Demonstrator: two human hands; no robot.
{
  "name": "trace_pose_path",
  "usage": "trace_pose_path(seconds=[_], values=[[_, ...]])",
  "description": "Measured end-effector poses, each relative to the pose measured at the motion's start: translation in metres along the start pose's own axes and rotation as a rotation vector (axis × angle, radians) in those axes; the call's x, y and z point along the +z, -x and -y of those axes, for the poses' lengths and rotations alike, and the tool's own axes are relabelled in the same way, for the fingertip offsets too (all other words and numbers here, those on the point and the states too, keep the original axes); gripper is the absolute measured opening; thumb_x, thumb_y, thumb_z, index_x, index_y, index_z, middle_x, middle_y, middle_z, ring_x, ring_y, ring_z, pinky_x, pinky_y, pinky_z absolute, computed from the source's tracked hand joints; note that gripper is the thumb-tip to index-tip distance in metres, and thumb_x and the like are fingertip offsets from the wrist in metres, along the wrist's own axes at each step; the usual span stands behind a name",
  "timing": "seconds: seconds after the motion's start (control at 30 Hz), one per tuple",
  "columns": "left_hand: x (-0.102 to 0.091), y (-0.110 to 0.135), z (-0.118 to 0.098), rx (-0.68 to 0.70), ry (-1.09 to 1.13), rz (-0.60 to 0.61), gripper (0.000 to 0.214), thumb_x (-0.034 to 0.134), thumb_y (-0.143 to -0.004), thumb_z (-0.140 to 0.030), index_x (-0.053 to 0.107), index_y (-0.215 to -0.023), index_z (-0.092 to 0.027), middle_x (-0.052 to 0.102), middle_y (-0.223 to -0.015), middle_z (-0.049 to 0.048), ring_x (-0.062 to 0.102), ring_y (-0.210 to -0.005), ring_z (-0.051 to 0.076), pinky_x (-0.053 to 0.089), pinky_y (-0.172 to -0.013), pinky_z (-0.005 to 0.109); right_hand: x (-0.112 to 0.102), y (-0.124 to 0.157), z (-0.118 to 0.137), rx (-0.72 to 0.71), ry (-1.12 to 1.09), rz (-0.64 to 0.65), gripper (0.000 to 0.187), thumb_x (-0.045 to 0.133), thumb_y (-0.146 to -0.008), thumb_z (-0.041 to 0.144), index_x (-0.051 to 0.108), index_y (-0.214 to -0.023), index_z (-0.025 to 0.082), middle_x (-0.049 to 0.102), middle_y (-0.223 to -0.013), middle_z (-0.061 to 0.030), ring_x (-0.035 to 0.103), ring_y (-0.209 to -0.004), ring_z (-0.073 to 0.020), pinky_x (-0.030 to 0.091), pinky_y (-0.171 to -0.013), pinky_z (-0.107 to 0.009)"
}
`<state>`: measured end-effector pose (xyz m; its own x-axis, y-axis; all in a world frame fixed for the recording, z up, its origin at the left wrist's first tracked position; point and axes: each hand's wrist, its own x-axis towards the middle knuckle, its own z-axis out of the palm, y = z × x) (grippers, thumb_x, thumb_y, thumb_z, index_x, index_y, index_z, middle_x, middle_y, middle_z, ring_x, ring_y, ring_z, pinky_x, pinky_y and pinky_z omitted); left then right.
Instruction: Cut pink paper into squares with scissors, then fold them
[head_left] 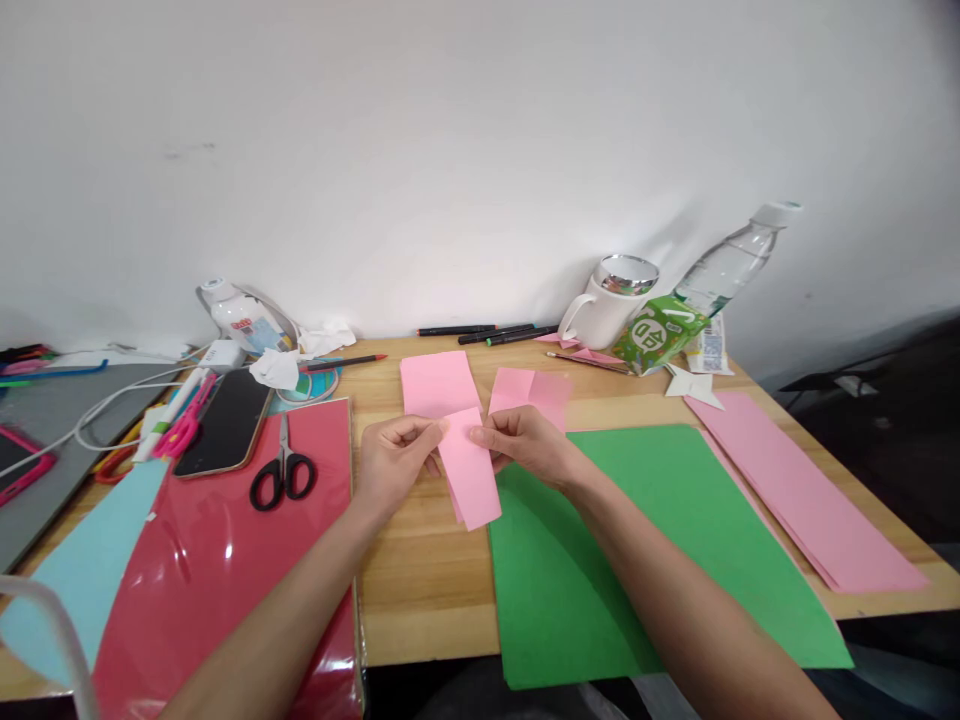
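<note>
Between my two hands is a folded strip of pink paper [472, 480], tilted, its lower end hanging over the wooden table. My left hand [401, 450] pinches its upper left edge between thumb and fingers. Opposite, my right hand [525, 442] pinches the upper right edge. Just behind the strip lies a stack of pink paper squares [437, 380]. A creased pink sheet [544, 392] rests beyond my right hand, partly covered by it. Under my right forearm is a large green sheet [622, 540].
Scissors [283, 470] and a phone [225, 425] lie on a red plastic-covered pack [225, 570] at left. Pens [457, 331] line the wall. At back right stand a white mug [611, 300], a green box [660, 335] and a bottle [735, 260]. Long pink sheets [810, 490] lie right.
</note>
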<state>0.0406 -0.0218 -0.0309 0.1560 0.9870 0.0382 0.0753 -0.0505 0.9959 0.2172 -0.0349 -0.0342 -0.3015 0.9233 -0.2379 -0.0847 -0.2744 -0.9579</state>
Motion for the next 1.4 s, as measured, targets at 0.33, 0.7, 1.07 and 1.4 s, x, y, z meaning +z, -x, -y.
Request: trace_pose_path(seconds=[0.33, 0.7, 1.07, 1.4], values=[[-0.0027, -0.0013, 0.0055, 0.005, 0.002, -0.031, 0.018, 0.068, -0.070, -0.031, 0.067, -0.061, -0.016, 0.064, -0.051, -0.0011, 0.055, -0.040, 0.011, 0.045, -0.039, 0.021, -0.0027, -0.0017, -0.0051, 0.005, 0.002, 0.049, 0.042, 0.077, -0.054, 0.050, 0.057, -0.054, 0.014, 0.057, -0.054, 0.0024, 0.055, -0.051, -0.0090, 0.050, -0.049, -0.022], [-0.0039, -0.0052, -0.0013, -0.021, 0.047, -0.159, 0.014, 0.072, -0.065, -0.027, 0.069, -0.059, -0.015, 0.066, -0.054, -0.0006, 0.057, -0.046, 0.010, 0.047, -0.046, 0.019, -0.0025, -0.0005, -0.0033, 0.014, 0.052, 0.094, 0.041, 0.074, -0.059, 0.051, 0.058, -0.059, 0.013, 0.060, -0.059, 0.0005, 0.057, -0.055, -0.0097, 0.051, -0.054, -0.023], [-0.0026, -0.0075, -0.0015, -0.015, 0.115, -0.281, 0.013, 0.072, -0.063, -0.026, 0.069, -0.058, -0.014, 0.065, -0.051, -0.0010, 0.055, -0.043, 0.010, 0.045, -0.042, 0.019, -0.0054, 0.0005, -0.0018, 0.022, 0.173, 0.179, 0.038, 0.062, -0.073, 0.051, 0.058, -0.065, 0.014, 0.057, -0.062, 0.0013, 0.056, -0.058, -0.0094, 0.051, -0.054, -0.022], [-0.0002, -0.0081, -0.0013, -0.006, 0.224, -0.350, 0.013, 0.073, -0.061, -0.026, 0.069, -0.060, -0.014, 0.065, -0.052, -0.0008, 0.056, -0.043, 0.011, 0.050, -0.042, 0.023, 0.0016, -0.0018, -0.0045, -0.062, 0.120, -0.022, 0.036, 0.065, -0.069, 0.048, 0.058, -0.065, 0.013, 0.054, -0.060, 0.0015, 0.050, -0.054, -0.0088, 0.041, -0.052, -0.022]])
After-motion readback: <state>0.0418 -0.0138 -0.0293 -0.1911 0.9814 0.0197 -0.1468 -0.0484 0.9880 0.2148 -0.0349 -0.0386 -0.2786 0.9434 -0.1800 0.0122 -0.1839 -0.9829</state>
